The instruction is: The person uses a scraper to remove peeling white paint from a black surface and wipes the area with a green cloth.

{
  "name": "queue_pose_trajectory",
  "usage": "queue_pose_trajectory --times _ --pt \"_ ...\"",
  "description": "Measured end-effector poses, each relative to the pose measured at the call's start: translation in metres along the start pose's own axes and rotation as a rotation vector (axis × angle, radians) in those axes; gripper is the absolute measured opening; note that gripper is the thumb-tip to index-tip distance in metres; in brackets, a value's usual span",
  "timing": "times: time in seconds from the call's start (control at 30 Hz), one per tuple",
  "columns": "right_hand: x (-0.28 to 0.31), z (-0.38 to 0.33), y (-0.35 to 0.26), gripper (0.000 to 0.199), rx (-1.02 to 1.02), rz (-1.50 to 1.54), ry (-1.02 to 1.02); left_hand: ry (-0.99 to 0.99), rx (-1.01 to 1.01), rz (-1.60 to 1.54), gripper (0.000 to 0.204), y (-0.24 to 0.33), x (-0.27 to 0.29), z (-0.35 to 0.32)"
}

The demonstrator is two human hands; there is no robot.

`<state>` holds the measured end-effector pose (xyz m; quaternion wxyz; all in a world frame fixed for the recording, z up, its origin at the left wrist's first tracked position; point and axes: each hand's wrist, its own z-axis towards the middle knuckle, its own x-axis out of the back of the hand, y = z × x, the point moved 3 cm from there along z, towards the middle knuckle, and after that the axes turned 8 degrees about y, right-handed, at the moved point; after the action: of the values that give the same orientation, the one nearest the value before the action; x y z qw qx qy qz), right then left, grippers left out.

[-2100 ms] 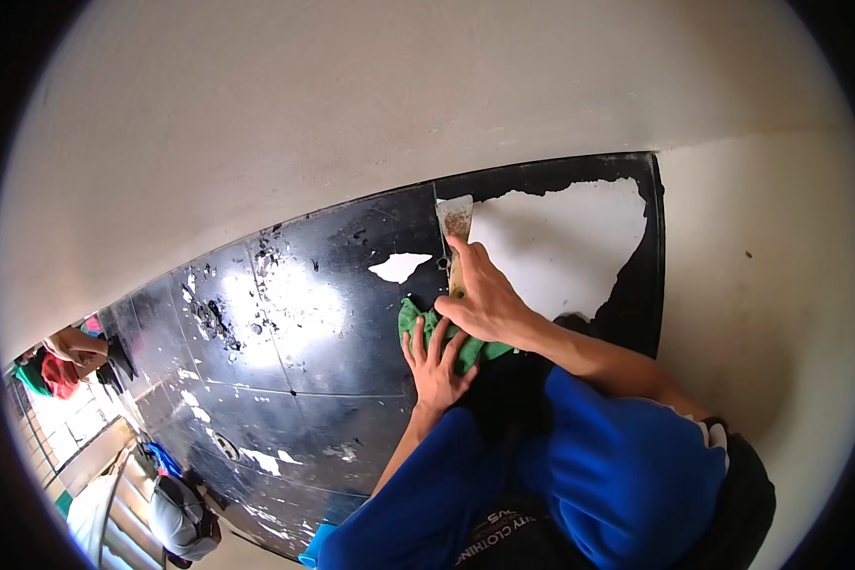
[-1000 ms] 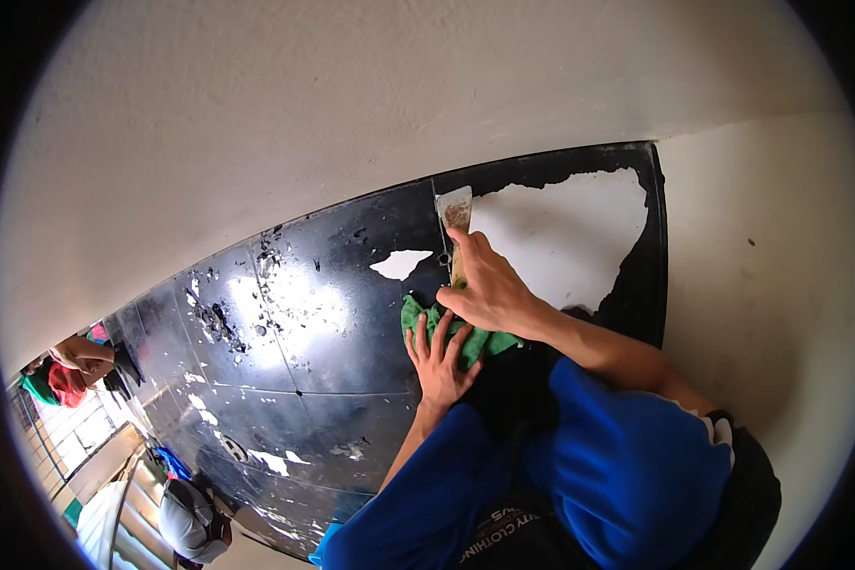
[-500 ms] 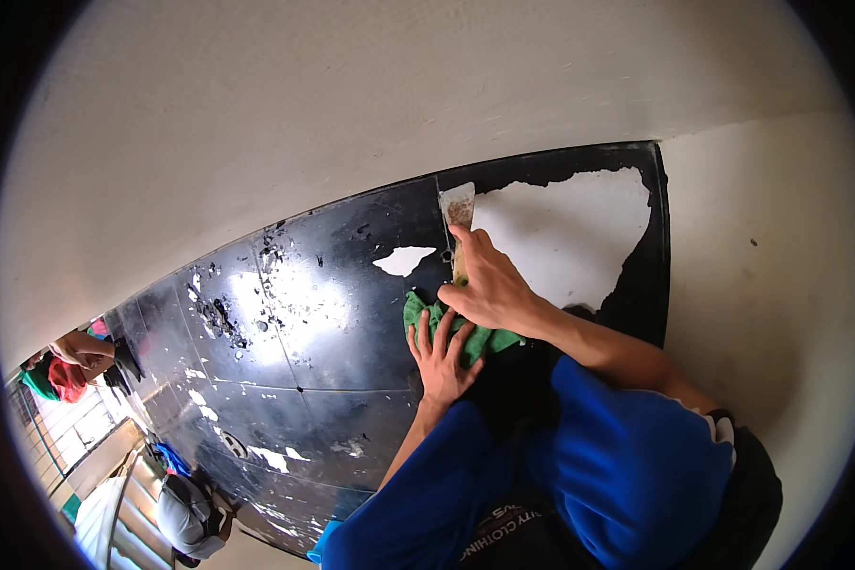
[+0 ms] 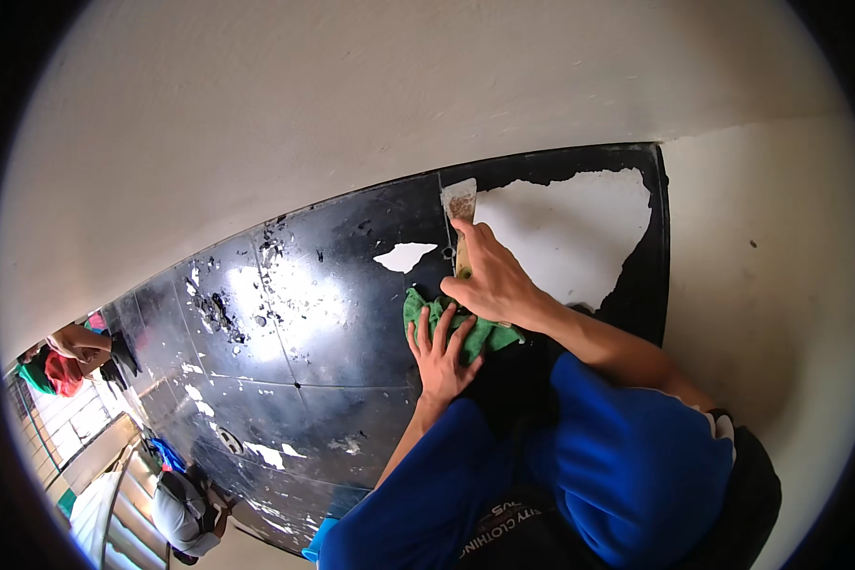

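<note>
My right hand (image 4: 494, 280) is closed around the handle of a putty knife (image 4: 461, 200), its index finger stretched along the tool. The broad, rust-stained blade lies against the black panelled surface (image 4: 370, 337), beside the left edge of a large white patch (image 4: 560, 237) where the black layer is gone. Just below, my left hand (image 4: 440, 353) lies flat with fingers spread on a crumpled green cloth (image 4: 416, 307). A smaller white bare patch (image 4: 406, 256) shows left of the blade.
Pale wall (image 4: 351, 104) borders the black surface above and to the right. Flakes and chipped spots (image 4: 214, 309) mark its left part, around a bright reflection. At the lower left is another person in a grey shirt (image 4: 182, 513), near a stair railing (image 4: 123, 503). Clothes (image 4: 62, 370) hang by a window.
My right hand and the putty knife have shifted very slightly upward. My left hand stays on the cloth. The person at the lower left has moved a little to the left in view.
</note>
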<state>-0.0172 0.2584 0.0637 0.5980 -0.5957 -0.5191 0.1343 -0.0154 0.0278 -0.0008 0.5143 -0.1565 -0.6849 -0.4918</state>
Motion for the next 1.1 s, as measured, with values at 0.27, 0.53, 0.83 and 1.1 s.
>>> queue_pose_trajectory --times 0.27,0.53,0.83,1.1 --pt "0.002 -0.001 0.005 0.085 -0.002 -0.035 -0.043 0.008 -0.002 -0.01 0.076 0.001 0.0 0.001" --pt "0.002 -0.003 0.009 0.084 0.013 -0.028 -0.024 0.009 0.005 -0.013 0.076 0.0 0.002 0.001" --pt "0.004 -0.003 0.006 0.084 -0.062 -0.013 -0.066 0.002 -0.008 0.005 0.071 0.0 0.002 0.002" --pt "0.006 0.002 0.003 0.082 -0.013 -0.032 -0.048 0.004 -0.01 0.016 0.071 -0.001 0.001 0.001"
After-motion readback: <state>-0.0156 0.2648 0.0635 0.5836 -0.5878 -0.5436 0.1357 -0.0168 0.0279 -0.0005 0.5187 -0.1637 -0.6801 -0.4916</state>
